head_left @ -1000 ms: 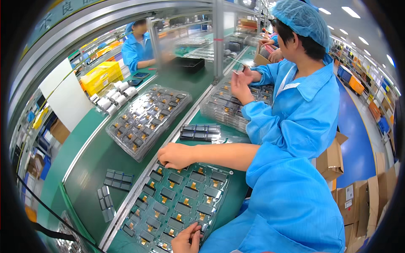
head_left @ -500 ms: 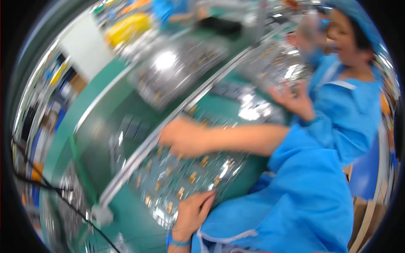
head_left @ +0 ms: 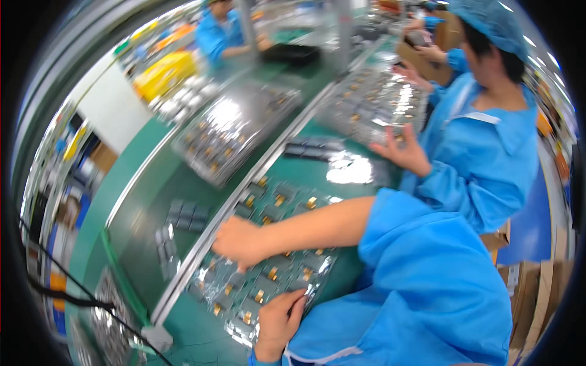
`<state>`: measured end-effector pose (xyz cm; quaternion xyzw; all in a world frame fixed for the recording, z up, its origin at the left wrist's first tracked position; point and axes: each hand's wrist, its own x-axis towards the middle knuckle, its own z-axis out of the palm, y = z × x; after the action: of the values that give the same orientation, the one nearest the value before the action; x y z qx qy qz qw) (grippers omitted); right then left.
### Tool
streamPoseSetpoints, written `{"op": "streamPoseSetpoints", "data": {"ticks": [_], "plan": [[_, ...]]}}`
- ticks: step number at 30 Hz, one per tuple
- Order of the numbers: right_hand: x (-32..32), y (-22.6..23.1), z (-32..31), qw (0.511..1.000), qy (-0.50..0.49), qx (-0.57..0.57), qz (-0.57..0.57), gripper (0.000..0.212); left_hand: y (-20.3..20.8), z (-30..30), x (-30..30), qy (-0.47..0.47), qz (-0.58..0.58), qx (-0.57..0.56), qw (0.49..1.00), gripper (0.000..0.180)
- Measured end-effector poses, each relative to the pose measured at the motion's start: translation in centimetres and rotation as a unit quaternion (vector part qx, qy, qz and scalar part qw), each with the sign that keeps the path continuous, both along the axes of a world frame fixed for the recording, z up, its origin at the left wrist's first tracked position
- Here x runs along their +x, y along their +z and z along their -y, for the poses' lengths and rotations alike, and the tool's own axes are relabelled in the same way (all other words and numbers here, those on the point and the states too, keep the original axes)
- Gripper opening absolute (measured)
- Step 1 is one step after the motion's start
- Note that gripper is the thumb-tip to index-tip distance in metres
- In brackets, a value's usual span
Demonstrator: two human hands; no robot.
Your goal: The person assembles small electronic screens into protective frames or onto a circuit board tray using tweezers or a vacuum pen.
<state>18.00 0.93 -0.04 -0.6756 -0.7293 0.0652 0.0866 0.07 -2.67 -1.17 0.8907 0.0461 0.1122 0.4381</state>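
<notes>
A clear plastic tray (head_left: 287, 247) lies on the green bench, its pockets filled with small grey parts bearing gold-coloured tabs. My left hand (head_left: 278, 320) is closed at the tray's near edge, thumb and fingers gripping there. Over the tray's far left side my right hand (head_left: 239, 241) hovers with curled fingers pointing down beside the metal rail. Whatever it may pinch is hidden under the hand, which is slightly blurred. The right forearm crosses above the middle of the tray and covers part of it.
Beyond the metal rail (head_left: 213, 226) sit dark rectangular pieces (head_left: 186, 215) and a stack of filled clear trays (head_left: 235, 131). At the right a co-worker (head_left: 476, 146) handles another tray (head_left: 378, 100). More dark blocks (head_left: 314, 148) lie between us. Black cables (head_left: 79, 299) hang at the left.
The view has shifted and sharpened. My right hand has moved lower over the tray, while my left hand stays at its edge. The co-worker has turned toward the other tray.
</notes>
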Motion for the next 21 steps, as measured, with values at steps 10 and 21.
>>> {"op": "streamPoseSetpoints", "data": {"ticks": [10,21], "plan": [[0.3,3.8,5.8,0.936,-0.033,0.089,-0.339,0.011,0.9,0.8,0.0,-0.011,-0.02,-0.03,0.999,0.017],[11.8,2.9,27.1,0.74,-0.398,0.215,-0.498,0.019,0.2,-0.1,0.4,0.025,-0.063,-0.19,0.979,0.016]]}}
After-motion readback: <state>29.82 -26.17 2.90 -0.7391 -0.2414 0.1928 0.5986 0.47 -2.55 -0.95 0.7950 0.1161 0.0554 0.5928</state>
